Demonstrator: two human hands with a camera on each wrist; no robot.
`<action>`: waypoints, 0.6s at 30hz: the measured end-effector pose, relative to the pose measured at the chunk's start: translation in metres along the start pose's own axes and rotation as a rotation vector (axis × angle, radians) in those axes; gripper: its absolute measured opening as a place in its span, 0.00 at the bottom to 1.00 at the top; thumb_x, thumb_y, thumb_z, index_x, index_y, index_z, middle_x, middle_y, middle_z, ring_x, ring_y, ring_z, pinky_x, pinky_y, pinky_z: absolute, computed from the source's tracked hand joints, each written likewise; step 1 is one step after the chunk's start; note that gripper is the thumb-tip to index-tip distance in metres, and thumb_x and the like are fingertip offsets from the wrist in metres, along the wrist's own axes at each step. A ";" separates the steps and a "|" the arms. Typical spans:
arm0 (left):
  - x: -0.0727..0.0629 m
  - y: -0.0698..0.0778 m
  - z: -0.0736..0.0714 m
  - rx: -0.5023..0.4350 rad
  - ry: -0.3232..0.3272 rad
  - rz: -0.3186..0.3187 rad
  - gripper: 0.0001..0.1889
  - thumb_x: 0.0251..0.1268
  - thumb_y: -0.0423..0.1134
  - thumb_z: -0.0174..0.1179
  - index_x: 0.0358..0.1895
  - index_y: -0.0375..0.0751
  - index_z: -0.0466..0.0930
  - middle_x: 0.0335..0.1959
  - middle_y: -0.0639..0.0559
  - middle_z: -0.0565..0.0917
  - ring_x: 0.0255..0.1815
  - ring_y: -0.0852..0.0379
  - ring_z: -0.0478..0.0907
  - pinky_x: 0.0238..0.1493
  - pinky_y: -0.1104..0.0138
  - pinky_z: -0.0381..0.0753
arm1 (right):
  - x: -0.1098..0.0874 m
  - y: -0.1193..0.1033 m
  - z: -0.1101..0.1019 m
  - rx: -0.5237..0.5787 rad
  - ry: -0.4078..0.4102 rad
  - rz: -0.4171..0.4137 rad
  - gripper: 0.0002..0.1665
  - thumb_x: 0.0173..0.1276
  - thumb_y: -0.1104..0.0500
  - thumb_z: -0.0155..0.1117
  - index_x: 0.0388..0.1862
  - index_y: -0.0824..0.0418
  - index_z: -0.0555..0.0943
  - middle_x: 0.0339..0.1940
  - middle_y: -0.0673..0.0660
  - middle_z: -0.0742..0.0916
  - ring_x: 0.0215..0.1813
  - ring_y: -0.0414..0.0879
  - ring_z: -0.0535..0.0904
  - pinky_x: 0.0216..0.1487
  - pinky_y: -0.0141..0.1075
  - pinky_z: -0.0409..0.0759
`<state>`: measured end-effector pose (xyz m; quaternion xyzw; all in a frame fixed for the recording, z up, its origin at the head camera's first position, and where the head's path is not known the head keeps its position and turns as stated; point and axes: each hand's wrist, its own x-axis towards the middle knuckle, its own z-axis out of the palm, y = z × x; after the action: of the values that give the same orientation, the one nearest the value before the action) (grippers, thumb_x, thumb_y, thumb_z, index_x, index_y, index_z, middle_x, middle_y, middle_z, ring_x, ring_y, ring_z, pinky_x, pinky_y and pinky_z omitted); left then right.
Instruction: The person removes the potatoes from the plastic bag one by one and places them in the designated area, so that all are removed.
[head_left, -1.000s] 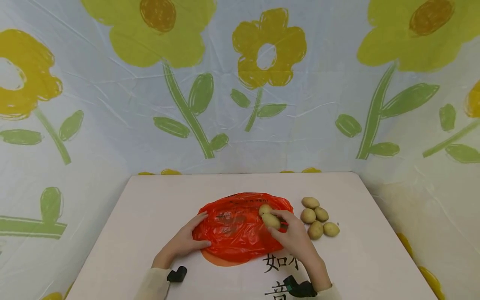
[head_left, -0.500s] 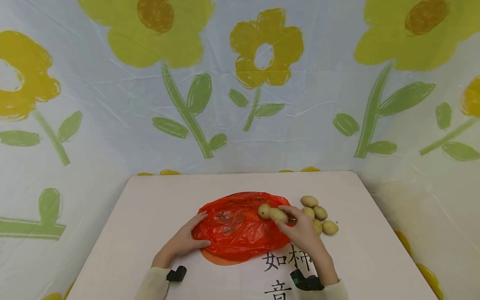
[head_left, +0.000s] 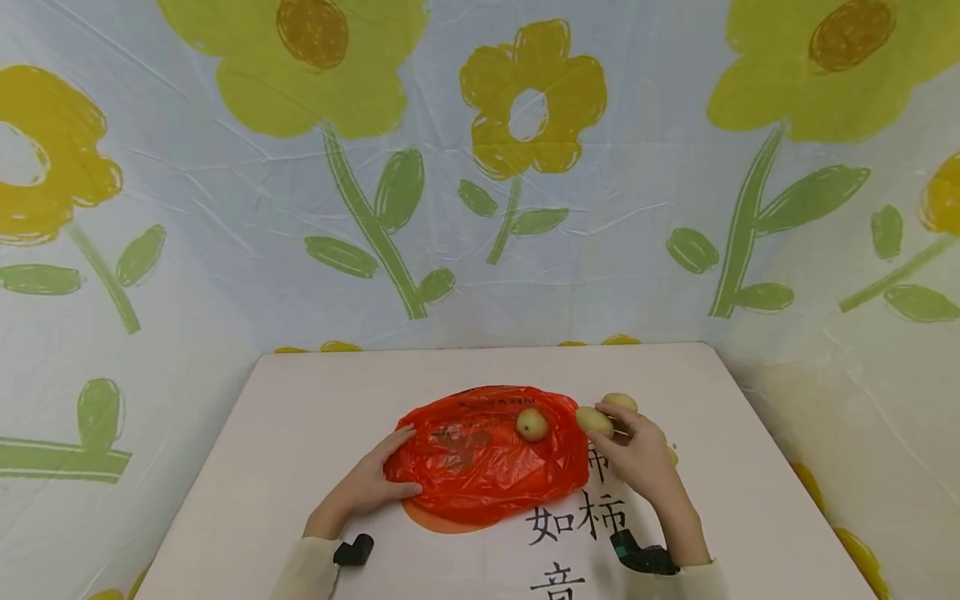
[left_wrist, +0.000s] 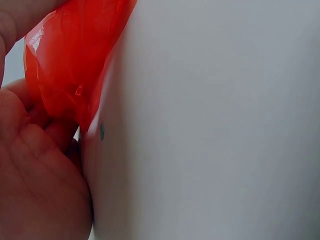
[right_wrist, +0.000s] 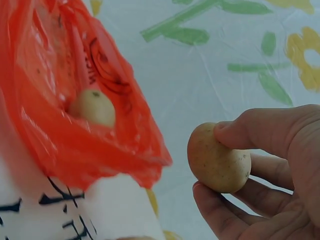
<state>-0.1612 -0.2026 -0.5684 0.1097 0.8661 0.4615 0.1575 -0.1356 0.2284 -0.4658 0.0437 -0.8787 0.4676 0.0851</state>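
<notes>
A crumpled red plastic bag with dark print lies on the table. My left hand holds its left end between thumb and fingers; in the left wrist view the fingers curl against the red film. My right hand, just off the bag's right side, pinches a potato between thumb and fingers, above the table. Another potato rests within the bag near its right end, and the right wrist view has it inside the bag's mouth. Darker shapes show faintly through the film.
Loose potatoes lie on the table at the right, mostly hidden behind my right hand. The white table bears black characters and an orange printed shape beneath the bag. A flower-patterned cloth surrounds the table's back and sides.
My right hand has moved right with the pinched potato, from over the bag to beyond its right edge. The other potato stays in the bag. The left hand keeps its place.
</notes>
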 end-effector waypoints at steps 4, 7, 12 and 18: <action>0.001 -0.001 0.000 0.002 0.019 0.005 0.50 0.53 0.53 0.77 0.81 0.58 0.61 0.83 0.52 0.60 0.82 0.38 0.56 0.74 0.36 0.66 | 0.002 0.005 -0.007 0.020 0.026 0.021 0.25 0.69 0.61 0.72 0.63 0.65 0.81 0.59 0.65 0.85 0.55 0.60 0.86 0.54 0.37 0.87; 0.003 -0.001 -0.001 0.001 0.028 0.011 0.50 0.52 0.53 0.77 0.80 0.59 0.61 0.82 0.54 0.61 0.82 0.39 0.57 0.73 0.37 0.67 | 0.002 0.012 -0.010 0.060 0.029 0.046 0.25 0.71 0.56 0.72 0.64 0.61 0.81 0.61 0.62 0.85 0.58 0.58 0.84 0.55 0.24 0.82; 0.002 0.000 -0.002 -0.016 0.017 0.001 0.51 0.52 0.53 0.78 0.80 0.59 0.61 0.82 0.54 0.61 0.82 0.40 0.57 0.73 0.37 0.68 | -0.001 0.022 -0.017 0.054 0.049 0.110 0.30 0.72 0.52 0.71 0.68 0.62 0.79 0.63 0.65 0.85 0.61 0.60 0.83 0.51 0.14 0.75; -0.001 -0.001 0.001 -0.008 0.017 0.007 0.51 0.52 0.53 0.77 0.81 0.57 0.61 0.82 0.52 0.61 0.82 0.39 0.57 0.73 0.37 0.67 | 0.000 0.035 -0.035 0.006 0.075 0.122 0.31 0.74 0.52 0.68 0.69 0.66 0.76 0.65 0.69 0.83 0.61 0.66 0.83 0.47 0.15 0.75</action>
<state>-0.1598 -0.2032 -0.5696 0.1083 0.8652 0.4664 0.1492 -0.1371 0.2773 -0.4755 -0.0271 -0.8746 0.4757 0.0892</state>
